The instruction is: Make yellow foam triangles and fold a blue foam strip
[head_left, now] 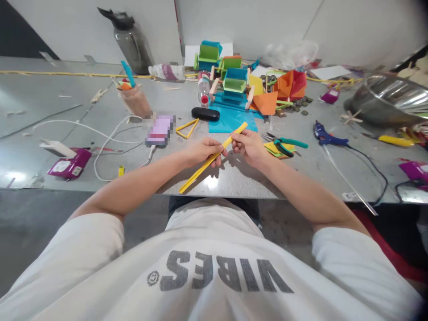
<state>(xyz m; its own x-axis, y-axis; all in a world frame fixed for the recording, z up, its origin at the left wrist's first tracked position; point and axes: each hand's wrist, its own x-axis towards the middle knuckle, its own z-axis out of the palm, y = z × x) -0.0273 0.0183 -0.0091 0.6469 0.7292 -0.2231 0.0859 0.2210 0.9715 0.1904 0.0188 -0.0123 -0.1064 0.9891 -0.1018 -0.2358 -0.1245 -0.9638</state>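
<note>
A long, narrow strip of folded yellow paper [197, 176] slants across in front of me, its near end low by the table's front edge. My left hand [210, 151] pinches it around the middle, with the fingers closed. Nearer the upper end, my right hand [247, 145] grips the same strip between thumb and fingers. Just beyond my left hand lies a yellow triangle frame [187, 128]. To the right of my right hand, green-handled pliers [289, 143] rest on a stack of yellow and green paper pieces [272, 149].
A phone [160, 130] on a white cable lies left. Behind are a black case [205, 114], a blue sheet [230, 121], a small bottle [203, 88] and colored paper wheels [236, 82]. At right are a blue glue gun [329, 135] and a metal bowl [384, 100].
</note>
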